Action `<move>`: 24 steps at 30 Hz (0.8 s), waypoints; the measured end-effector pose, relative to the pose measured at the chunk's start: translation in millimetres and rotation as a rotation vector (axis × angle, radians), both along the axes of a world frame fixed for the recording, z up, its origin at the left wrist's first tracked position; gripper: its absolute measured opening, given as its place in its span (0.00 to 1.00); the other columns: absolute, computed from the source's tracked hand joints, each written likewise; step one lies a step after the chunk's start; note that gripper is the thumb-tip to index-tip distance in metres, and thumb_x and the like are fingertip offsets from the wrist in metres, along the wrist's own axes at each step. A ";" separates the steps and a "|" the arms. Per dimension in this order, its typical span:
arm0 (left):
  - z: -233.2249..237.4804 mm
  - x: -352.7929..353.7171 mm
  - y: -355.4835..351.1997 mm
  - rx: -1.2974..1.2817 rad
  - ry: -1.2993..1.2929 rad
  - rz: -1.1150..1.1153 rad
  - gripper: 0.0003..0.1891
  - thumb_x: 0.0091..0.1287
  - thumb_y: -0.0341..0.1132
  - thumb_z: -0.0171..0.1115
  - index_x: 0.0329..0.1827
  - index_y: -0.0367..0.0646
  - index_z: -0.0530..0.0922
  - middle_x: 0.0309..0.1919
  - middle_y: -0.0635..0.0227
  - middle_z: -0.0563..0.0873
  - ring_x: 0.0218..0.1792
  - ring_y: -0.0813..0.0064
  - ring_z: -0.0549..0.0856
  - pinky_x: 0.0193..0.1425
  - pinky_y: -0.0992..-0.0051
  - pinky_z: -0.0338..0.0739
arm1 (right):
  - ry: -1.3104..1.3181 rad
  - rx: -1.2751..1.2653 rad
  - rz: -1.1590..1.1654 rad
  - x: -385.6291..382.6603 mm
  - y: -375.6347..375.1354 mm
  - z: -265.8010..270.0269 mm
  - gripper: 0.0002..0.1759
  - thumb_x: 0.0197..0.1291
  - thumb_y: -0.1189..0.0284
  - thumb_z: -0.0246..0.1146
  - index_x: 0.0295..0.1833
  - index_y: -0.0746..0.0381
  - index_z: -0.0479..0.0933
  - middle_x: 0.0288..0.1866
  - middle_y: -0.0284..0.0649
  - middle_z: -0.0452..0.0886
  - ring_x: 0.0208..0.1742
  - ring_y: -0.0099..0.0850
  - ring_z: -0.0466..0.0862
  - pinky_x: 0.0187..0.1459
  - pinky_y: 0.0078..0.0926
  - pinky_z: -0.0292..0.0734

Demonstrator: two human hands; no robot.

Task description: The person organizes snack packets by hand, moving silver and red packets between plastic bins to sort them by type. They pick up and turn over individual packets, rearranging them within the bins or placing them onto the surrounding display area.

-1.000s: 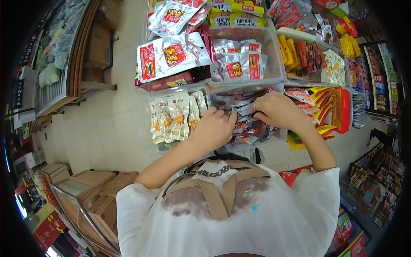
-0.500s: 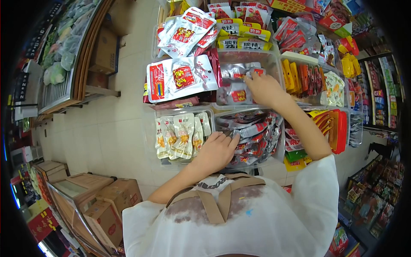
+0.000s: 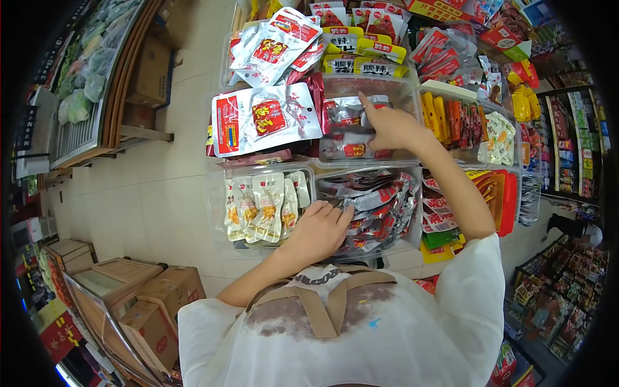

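Over the middle clear plastic bin (image 3: 412, 103), my right hand (image 3: 394, 131) has its index finger stretched out and its thumb spread apart, holding nothing I can see. The fingers lie over two flat silver snack packets with red labels; the lower packet (image 3: 345, 147) is near the thumb. My left hand (image 3: 320, 227) is low at the left side of a bin full of silver-and-red packets (image 3: 387, 203). Its fingers curl down there, and the tips are hidden, so what they grip does not show. Cream-coloured packets (image 3: 267, 200) fill the bin to its left.
Large white-and-red pouches (image 3: 267, 119) overhang the bins at left. Yellow packets (image 3: 364, 55) stand behind. Orange and yellow packets (image 3: 451, 119) fill a bin at right. Cardboard boxes (image 3: 167, 297) sit on the floor lower left, and a vegetable shelf (image 3: 90, 84) is upper left.
My right hand has opened from a bent-finger reach at the upper silver packet, its index finger now extended. My left hand stays at the same bin. The whole view has shifted slightly.
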State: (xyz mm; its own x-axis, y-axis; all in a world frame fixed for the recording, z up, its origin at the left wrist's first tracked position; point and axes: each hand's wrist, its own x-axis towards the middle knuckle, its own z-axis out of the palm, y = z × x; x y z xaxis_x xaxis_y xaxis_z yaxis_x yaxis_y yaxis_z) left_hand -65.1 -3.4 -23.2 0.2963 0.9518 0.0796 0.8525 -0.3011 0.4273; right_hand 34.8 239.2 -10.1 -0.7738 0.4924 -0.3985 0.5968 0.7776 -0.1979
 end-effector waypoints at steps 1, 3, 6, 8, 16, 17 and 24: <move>0.8 -0.2 -0.7 0.000 0.002 0.002 0.21 0.57 0.36 0.60 0.53 0.38 0.73 0.30 0.67 0.77 0.37 0.69 0.78 0.52 0.70 0.68 | 0.003 0.076 0.016 -3.5 1.2 -4.2 0.36 0.41 0.70 0.66 0.61 0.61 0.66 0.35 0.51 0.80 0.38 0.47 0.81 0.42 0.41 0.75; 2.2 -0.6 -0.9 0.010 -0.002 0.000 0.21 0.56 0.36 0.60 0.53 0.38 0.73 0.30 0.67 0.77 0.37 0.69 0.78 0.52 0.70 0.68 | -0.058 0.135 0.127 -5.6 -2.1 -6.5 0.33 0.40 0.68 0.67 0.57 0.61 0.70 0.38 0.50 0.80 0.42 0.45 0.80 0.45 0.39 0.75; 1.4 0.4 -1.6 -0.002 -0.014 0.012 0.21 0.56 0.36 0.61 0.53 0.38 0.73 0.30 0.67 0.77 0.37 0.69 0.78 0.53 0.70 0.68 | -0.072 0.217 0.272 -2.2 -18.0 13.9 0.27 0.38 0.65 0.69 0.49 0.61 0.77 0.46 0.49 0.78 0.53 0.43 0.76 0.53 0.38 0.71; 0.1 0.9 -1.0 0.008 -0.008 0.014 0.22 0.55 0.36 0.61 0.53 0.38 0.73 0.30 0.67 0.77 0.37 0.69 0.78 0.53 0.70 0.67 | -0.028 0.239 0.304 2.1 -20.1 18.7 0.24 0.37 0.63 0.70 0.44 0.60 0.79 0.50 0.50 0.76 0.59 0.44 0.72 0.58 0.41 0.67; 0.5 0.6 -0.7 0.011 0.031 0.008 0.21 0.56 0.37 0.61 0.53 0.39 0.73 0.30 0.67 0.77 0.37 0.69 0.78 0.53 0.70 0.67 | 0.179 0.132 0.361 12.4 17.3 -12.6 0.32 0.33 0.53 0.70 0.45 0.63 0.78 0.65 0.53 0.61 0.65 0.52 0.61 0.67 0.44 0.55; -0.9 1.0 -1.0 0.021 0.025 0.011 0.21 0.56 0.37 0.60 0.53 0.39 0.73 0.30 0.67 0.77 0.37 0.69 0.78 0.53 0.70 0.67 | 0.178 0.133 0.363 9.5 22.4 -15.3 0.32 0.33 0.53 0.70 0.45 0.63 0.78 0.65 0.53 0.61 0.65 0.52 0.61 0.67 0.44 0.55; -3.0 2.5 -1.8 0.021 -0.005 0.029 0.21 0.56 0.36 0.60 0.53 0.38 0.73 0.30 0.67 0.77 0.37 0.69 0.78 0.53 0.70 0.67 | 0.072 -0.013 0.225 -2.1 21.9 -22.4 0.42 0.31 0.50 0.68 0.51 0.70 0.74 0.65 0.54 0.60 0.62 0.50 0.64 0.61 0.38 0.63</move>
State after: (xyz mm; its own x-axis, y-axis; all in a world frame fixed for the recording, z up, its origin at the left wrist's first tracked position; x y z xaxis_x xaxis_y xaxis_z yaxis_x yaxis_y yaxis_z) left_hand -62.7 -5.1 -26.2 0.2686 0.9580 0.1007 0.8586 -0.2855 0.4258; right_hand 32.7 261.1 -32.4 -0.8902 0.2996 -0.3432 0.3926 0.8867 -0.2444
